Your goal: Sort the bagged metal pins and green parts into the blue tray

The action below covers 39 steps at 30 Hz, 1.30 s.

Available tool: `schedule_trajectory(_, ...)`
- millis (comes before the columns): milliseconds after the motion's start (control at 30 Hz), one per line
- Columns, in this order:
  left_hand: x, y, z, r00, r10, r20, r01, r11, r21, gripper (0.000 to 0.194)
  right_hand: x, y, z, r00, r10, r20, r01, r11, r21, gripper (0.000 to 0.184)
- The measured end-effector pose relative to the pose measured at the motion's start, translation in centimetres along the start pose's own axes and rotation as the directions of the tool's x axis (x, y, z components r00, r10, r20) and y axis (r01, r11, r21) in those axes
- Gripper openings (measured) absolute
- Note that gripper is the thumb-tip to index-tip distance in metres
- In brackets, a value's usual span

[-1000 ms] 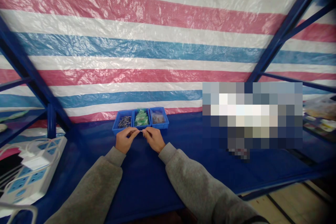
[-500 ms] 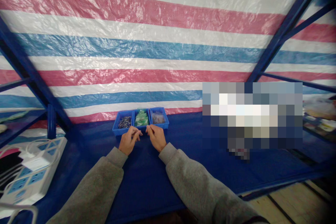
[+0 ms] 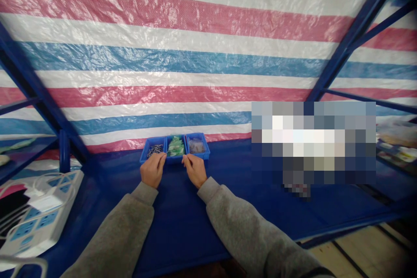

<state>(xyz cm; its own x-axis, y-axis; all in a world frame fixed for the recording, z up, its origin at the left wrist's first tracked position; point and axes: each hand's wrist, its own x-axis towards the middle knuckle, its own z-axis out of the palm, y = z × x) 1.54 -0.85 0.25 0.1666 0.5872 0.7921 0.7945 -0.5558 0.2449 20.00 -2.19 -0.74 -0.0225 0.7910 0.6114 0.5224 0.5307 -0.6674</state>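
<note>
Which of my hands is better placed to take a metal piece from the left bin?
Probably your left hand: it's at the near edge of the left bin, close to the metal pieces. Your right hand is farther off, near the right bin.

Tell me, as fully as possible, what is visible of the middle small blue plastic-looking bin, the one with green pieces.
The middle blue rectangular plastic-looking bin stands upright and open-topped on the blue tabletop, between two similar blue bins. Green and whitish pieces lie inside. The bare left hand and right hand are near its front corners; whether they touch it is unclear.
</note>
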Motion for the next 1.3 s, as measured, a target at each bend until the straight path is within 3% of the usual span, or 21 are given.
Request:
schedule_trajectory(133,1.3,-1.9,-0.5,0.992,-0.108,-0.068,0.124,0.946,0.299,0.030,-0.1,-0.1,0.0,1.000,-0.004,0.000,0.004,1.000,0.004,0.040)
schedule_trajectory(267,1.6,-1.7,-0.6,0.983,-0.176,-0.056,0.184,0.901,0.394,0.039,0.0,0.0,0.0,1.000,-0.006,0.008,0.006,1.000,0.000,0.039)
schedule_trajectory(533,0.3,-0.1,0.5,0.984,0.015,0.177,-0.064,0.960,0.274,0.028,0.0,0.3,0.1,1.000,-0.017,0.002,0.018,0.999,-0.033,0.037)
schedule_trajectory(767,-0.1,-0.5,1.5,0.977,0.004,0.212,-0.041,0.985,0.168,0.028,0.4,0.5,-0.1,0.999,-0.019,-0.035,0.016,0.995,-0.094,0.026)
schedule_trajectory(933,2.2,-0.9,1.5,0.963,0.075,0.260,-0.088,0.995,0.037,0.030,3.9,2.5,-2.3,0.995,0.038,-0.088,-0.055,0.979,-0.197,0.020)
schedule_trajectory(1000,3.9,-1.4,2.0,0.939,0.109,0.326,-0.113,0.994,-0.005,0.032,5.7,3.6,-3.2,0.999,0.048,0.012,-0.042,0.956,-0.290,0.026)
schedule_trajectory(1067,5.6,-2.0,2.8,0.890,0.110,0.443,-0.112,0.994,-0.022,0.041,7.5,4.6,-3.8,0.983,0.076,0.166,-0.011,0.931,-0.365,0.037)
schedule_trajectory(1167,8.0,-2.6,4.4,0.761,0.063,0.646,-0.048,0.998,-0.041,0.057,9.5,5.6,-3.8,0.896,0.157,0.416,0.044,0.899,-0.436,0.042)
schedule_trajectory(1300,10.1,-2.9,6.5,0.649,0.101,0.754,-0.046,0.995,-0.094,0.078,10.8,6.6,-2.8,0.801,0.209,0.560,0.072,0.896,-0.437,0.034)
